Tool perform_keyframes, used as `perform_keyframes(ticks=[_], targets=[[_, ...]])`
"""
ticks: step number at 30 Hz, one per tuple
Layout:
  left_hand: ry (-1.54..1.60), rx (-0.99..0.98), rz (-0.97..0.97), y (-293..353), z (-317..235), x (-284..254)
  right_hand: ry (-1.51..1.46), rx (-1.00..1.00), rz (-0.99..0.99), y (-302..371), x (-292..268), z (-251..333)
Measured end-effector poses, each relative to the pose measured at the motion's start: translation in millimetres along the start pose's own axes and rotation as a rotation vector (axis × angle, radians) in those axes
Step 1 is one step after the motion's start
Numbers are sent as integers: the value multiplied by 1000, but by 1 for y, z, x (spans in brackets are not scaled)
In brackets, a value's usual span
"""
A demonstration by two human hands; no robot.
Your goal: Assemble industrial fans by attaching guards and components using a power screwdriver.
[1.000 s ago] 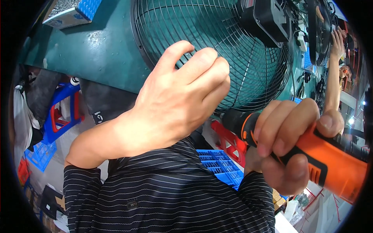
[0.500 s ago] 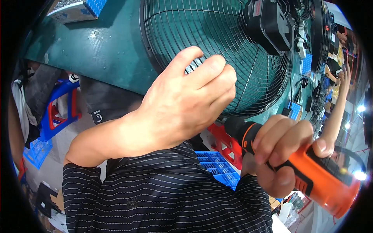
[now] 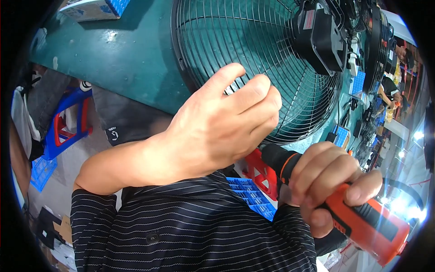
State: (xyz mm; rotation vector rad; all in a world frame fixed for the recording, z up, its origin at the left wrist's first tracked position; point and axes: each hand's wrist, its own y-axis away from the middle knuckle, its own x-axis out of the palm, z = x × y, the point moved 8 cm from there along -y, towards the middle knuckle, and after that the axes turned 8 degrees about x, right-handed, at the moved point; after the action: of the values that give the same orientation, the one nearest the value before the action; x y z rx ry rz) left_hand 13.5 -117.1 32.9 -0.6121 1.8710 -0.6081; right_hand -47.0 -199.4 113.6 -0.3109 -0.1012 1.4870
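Observation:
A black wire fan guard (image 3: 235, 31) lies on the green table, with a black motor housing (image 3: 321, 41) at its hub. Over its near edge my left hand (image 3: 222, 118) is bent at the wrist, back of the hand up and fingers curled. What the fingertips hold, if anything, is hidden beneath the hand. My right hand (image 3: 326, 174) is wrapped round an orange and black cordless screwdriver (image 3: 369, 222). The tool is tilted, its dark nose pointing toward the guard's near rim just beside my left hand. The contact point of its tip is hidden.
A blue and white box (image 3: 97, 9) stands on the green table (image 3: 108, 59) at far left. Blue and red stools (image 3: 68, 120) are below the table. A blue plastic crate (image 3: 251, 195) sits under my lap. Another person works at far right among cables and more fans.
The fan guard and table have shifted slightly right and down in view. My right hand and the screwdriver sit a little lower and further left. The raised arm at far right is gone from there.

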Motion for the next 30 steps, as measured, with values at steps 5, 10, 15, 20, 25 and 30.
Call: perform_keyframes(ticks=[5, 10, 15, 20, 25, 30], targets=[[-31, -13, 14, 1, 2, 0, -199, -71, 123, -1, 7, -1], [-16, 7, 30, 3, 2, -2, -270, -63, 157, -4, 8, 0], [23, 43, 95, 4, 2, 1, -499, -144, 317, -5, 0, -3], [80, 78, 255, -7, 37, -25, -482, -151, 131, 36, -44, 3], [30, 170, 403, -29, 54, -38, -389, -318, -593, 117, -98, 24], [26, 255, 474, -39, 49, -32, 75, -176, -1039, 182, -119, 12]])
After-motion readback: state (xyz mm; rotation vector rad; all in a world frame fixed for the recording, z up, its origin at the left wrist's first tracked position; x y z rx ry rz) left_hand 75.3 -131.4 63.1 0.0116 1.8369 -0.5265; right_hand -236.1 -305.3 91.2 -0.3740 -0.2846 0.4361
